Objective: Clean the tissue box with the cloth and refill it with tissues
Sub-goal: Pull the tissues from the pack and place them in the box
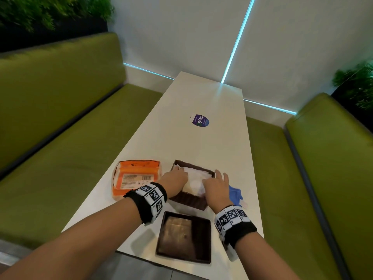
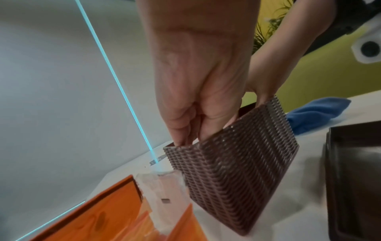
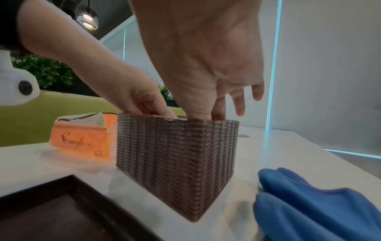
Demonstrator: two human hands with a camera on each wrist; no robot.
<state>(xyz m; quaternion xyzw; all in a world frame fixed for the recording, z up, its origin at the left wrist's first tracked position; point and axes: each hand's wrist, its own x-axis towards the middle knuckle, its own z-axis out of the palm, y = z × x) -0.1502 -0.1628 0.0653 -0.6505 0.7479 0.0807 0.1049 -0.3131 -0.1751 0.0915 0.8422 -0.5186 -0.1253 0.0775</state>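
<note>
While both hands (image 1: 196, 179) press, fingers down, on soft tissues (image 1: 194, 178) inside rigid woven tissue box (image 3: 175, 163): light, compressible; hold by edges.

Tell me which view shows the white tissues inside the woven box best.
The head view: it looks down into the open woven box, showing the white tissues between both hands. Both wrist views show only the box's outer walls, with fingers dipping over the rim; the tissues are hidden.
</note>
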